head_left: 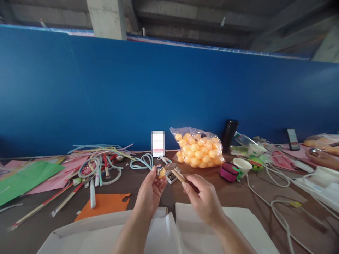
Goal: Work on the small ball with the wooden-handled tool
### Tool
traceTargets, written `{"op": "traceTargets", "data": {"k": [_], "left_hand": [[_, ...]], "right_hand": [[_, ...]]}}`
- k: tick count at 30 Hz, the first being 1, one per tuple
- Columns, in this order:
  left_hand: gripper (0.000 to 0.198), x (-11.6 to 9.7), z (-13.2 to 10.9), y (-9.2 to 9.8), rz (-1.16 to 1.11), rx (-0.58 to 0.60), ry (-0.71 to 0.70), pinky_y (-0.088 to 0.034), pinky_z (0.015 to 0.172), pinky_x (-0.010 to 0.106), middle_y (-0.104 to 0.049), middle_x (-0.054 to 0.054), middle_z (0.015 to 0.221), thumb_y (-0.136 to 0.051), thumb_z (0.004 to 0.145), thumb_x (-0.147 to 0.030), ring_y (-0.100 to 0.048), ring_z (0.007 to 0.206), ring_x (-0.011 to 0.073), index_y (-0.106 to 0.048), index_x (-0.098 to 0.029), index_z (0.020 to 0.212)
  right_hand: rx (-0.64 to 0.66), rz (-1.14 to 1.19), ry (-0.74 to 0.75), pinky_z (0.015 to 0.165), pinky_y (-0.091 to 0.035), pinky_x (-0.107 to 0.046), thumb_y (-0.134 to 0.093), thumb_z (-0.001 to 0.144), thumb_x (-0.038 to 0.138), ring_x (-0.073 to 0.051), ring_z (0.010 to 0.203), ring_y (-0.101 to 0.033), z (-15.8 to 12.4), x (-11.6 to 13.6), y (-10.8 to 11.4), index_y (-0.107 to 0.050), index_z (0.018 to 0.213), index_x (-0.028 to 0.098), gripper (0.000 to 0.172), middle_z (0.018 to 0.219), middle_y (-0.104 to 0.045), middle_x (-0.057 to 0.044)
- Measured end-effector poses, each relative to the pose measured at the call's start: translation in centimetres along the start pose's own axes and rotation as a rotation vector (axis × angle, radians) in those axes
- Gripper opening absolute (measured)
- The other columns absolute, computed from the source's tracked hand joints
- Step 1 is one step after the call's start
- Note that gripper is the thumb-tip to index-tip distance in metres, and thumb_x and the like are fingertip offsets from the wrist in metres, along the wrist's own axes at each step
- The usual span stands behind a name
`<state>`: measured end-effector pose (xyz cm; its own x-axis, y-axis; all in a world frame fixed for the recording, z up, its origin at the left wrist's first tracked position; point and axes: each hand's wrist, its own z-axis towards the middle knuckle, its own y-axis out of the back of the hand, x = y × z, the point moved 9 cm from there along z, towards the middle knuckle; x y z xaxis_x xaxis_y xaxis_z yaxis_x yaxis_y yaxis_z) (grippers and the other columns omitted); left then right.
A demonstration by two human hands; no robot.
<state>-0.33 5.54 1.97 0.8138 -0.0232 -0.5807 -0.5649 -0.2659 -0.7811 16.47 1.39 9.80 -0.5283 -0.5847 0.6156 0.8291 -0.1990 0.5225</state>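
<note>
In the head view, my left hand [152, 192] is closed on an orange ball [161, 172] that has something dark and shiny on its upper side, too small to make out. My right hand [202, 195] pinches a tan wooden stick-like tool [180, 176]. The tool's darker flat end points left, close to the ball; whether they touch is unclear. A small white box [172, 180] of small metal pieces lies on the table beyond and between my hands. Behind it rests a clear bag of orange balls [199, 151].
White sheets [212, 229] lie in front of me. To the left are coloured paper [29, 181], pale tubes and an orange sheet [102, 206]. A phone [158, 144] stands behind. On the right are a magenta pouch [228, 172], paper cup [242, 165], black bottle [230, 135] and white cables.
</note>
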Motion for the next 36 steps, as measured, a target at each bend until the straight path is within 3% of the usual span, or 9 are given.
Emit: {"op": "traceTargets", "data": {"k": [15, 36], "left_hand": [[0.022, 0.05, 0.22, 0.03, 0.093, 0.081, -0.026, -0.053, 0.055, 0.018, -0.066, 0.006, 0.075, -0.060, 0.084, -0.019, -0.061, 0.058, 0.0089, -0.066, -0.012, 0.103], [0.039, -0.19, 0.01, -0.05, 0.220, 0.119, -0.069, -0.047, 0.053, 0.018, -0.062, 0.003, 0.072, -0.070, 0.075, -0.028, -0.058, 0.059, 0.0089, -0.066, -0.013, 0.111]], "right_hand": [[0.053, -0.029, 0.002, 0.069, -0.048, -0.026, -0.048, 0.092, 0.025, -0.019, 0.082, -0.061, -0.08, 0.37, -0.50, -0.064, 0.102, 0.020, 0.019, 0.090, -0.066, -0.006], [0.012, -0.057, -0.008, 0.066, -0.047, -0.025, -0.049, 0.092, 0.026, -0.017, 0.076, -0.061, 0.12, 0.08, 0.10, -0.063, 0.098, 0.020, 0.017, 0.085, -0.065, -0.005]]}}
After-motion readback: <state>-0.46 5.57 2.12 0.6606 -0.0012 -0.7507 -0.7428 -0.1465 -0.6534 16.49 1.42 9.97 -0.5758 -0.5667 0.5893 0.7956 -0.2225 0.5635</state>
